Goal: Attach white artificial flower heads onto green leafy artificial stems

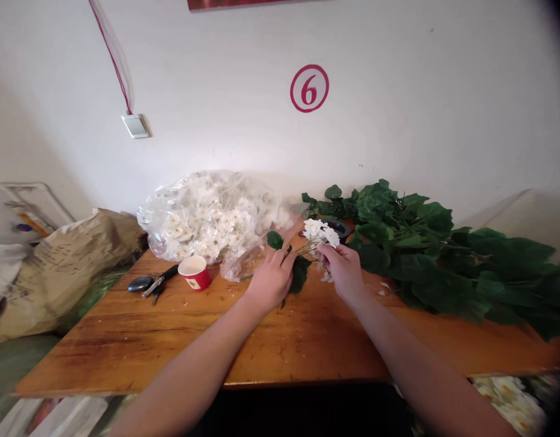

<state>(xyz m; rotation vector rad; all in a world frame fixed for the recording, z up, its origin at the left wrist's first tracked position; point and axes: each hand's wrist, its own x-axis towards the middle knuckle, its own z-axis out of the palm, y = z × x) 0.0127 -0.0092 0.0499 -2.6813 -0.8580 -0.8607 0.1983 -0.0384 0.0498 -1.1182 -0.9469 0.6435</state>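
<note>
Above the middle of the wooden table, my left hand [271,278] is closed round the stem of a flower spray, with a round green leaf [275,239] above the fingers and a larger leaf [299,274] below them. My right hand [344,267] pinches the spray near its white blossoms [317,230]. Thin stems stretch between the two hands. Some petals hang beneath the right fingertips, and the fingers hide part of the stems. A black round dish [337,229] stands just behind the blossoms, partly covered by them.
A clear plastic bag [211,212] full of white flowers lies against the wall. Green leaf stems [425,243] are heaped on the right. A red paper cup [195,274] stands at left beside keys and a black fob [140,284]. A brown sack [65,267] leans past the table's left edge.
</note>
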